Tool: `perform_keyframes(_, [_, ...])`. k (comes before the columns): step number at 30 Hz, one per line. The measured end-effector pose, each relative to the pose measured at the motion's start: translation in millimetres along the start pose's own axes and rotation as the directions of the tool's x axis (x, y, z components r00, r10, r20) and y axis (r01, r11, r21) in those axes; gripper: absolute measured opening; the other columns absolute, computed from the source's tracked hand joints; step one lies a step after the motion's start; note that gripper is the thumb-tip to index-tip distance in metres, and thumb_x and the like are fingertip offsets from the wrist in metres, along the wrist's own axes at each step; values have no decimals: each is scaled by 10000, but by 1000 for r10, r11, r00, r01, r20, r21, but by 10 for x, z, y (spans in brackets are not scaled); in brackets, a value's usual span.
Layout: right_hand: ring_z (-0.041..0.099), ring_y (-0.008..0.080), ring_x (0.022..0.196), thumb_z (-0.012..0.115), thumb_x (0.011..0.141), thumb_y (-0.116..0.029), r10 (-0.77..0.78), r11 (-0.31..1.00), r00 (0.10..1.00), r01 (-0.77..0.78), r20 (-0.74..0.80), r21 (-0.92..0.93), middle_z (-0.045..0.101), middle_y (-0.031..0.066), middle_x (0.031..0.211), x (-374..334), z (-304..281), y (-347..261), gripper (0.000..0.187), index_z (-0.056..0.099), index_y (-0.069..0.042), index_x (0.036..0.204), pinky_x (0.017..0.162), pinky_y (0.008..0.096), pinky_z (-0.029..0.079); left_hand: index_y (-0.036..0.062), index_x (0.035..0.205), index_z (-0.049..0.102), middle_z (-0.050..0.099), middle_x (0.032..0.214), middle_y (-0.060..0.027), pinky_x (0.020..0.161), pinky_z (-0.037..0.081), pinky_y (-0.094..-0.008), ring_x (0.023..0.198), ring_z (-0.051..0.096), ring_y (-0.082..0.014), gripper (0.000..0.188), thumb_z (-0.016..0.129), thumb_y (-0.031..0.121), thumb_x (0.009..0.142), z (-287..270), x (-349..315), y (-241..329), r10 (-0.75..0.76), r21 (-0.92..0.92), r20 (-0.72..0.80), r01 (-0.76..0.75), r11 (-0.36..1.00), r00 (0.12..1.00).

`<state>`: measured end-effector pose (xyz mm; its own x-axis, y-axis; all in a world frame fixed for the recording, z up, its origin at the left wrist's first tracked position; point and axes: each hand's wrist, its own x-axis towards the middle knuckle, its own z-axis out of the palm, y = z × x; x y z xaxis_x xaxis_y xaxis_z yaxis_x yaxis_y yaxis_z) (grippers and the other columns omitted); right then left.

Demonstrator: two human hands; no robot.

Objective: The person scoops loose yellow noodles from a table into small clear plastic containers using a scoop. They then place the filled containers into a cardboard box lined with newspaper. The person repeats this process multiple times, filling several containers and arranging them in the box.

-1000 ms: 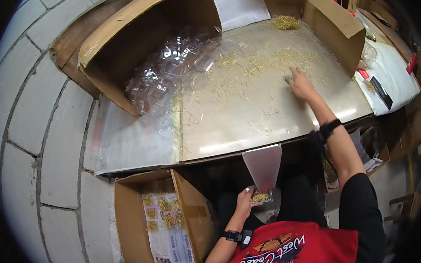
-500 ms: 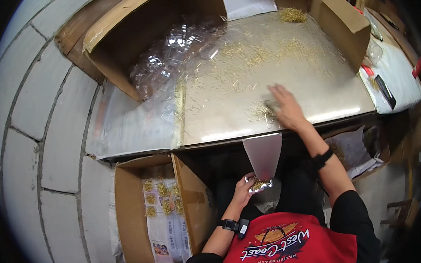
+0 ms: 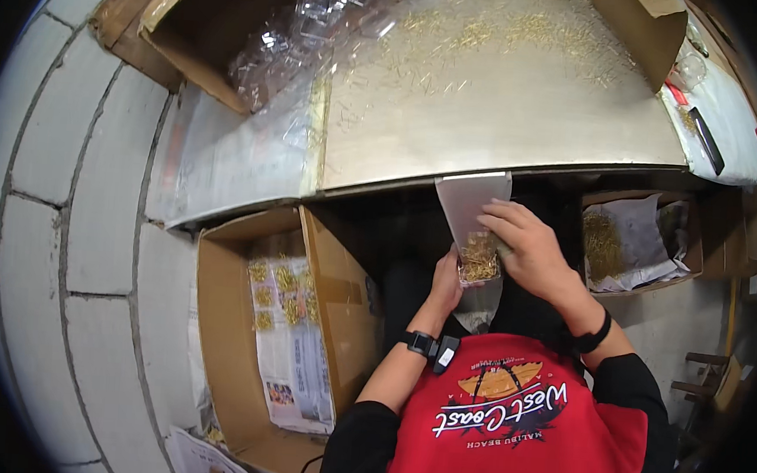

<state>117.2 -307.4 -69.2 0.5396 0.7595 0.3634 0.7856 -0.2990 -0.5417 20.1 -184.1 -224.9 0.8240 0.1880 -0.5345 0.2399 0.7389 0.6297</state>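
Observation:
My left hand (image 3: 447,280) is closed around a small transparent plastic box (image 3: 471,283) at the lower end of a pale sloping chute (image 3: 468,194). Thin gold wire pins (image 3: 481,258) are heaped in the box and at the chute's foot. Over the chute's right edge lies my right hand (image 3: 529,250), its fingers stretched out beside the pins. I see nothing gripped in it, though its palm side is hidden. The chute's top meets the front edge of the metal tabletop (image 3: 488,139).
More gold pins (image 3: 495,31) lie scattered across the tabletop's far part. Transparent boxes (image 3: 322,25) spill from a cardboard carton (image 3: 190,52) at far left. Below, an open carton (image 3: 218,313) holds small pin heaps on newspaper. Another paper-lined box (image 3: 640,287) stands at right.
My right hand has come down from the tabletop to the chute, and the pins it was sweeping are now at the chute's foot and box. My left hand still holds the box; the view has shifted.

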Motion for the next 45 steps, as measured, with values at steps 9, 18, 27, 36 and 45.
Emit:
perform_keyframes(9, [614,355,895,583,772,8,147,929,970,-203,194,309,632,175,975,-628,124,215,251,612,13,1021,766,377,503,17,1065,562,642,903,-93,518,587,-306,708,665,-182,342,439,320,969,-319,-300,-29,-108,45,166,101,994,980])
perform_keyframes(18, [454,335,1226,575,854,-141,-28,979,985,-8,170,204,528,193,1247,-536,360,57,449,470,-6,1270,1014,430,371,13,1026,571,656,816,-84,443,562,-272,659,662,-157,325,450,309,970,163,-673,527,16,175,138,-40,984,990])
perform_keyframes(27, [393,274,1298,589,855,-304,-176,978,976,188,132,-85,507,130,1302,-550,182,-220,490,501,-31,1253,1100,478,219,20,1066,565,642,890,-67,569,551,-255,742,645,-126,281,450,261,978,409,-710,519,245,33,0,-245,969,969])
perform_keyframes(36, [542,342,1128,590,861,-94,119,931,985,-67,-126,358,554,196,1223,-477,-32,-45,360,533,0,1205,948,381,443,5,1108,538,650,942,-108,534,591,-304,741,674,-185,272,495,226,955,409,-869,794,183,126,70,-191,973,981])
perform_keyframes(45, [443,332,1237,617,867,-207,45,918,998,-62,51,391,414,172,1384,-437,51,-45,438,513,-64,1268,1009,381,385,-2,1170,507,623,1046,-127,629,603,-341,872,658,-201,334,460,259,967,443,-860,869,202,67,189,-218,974,961])
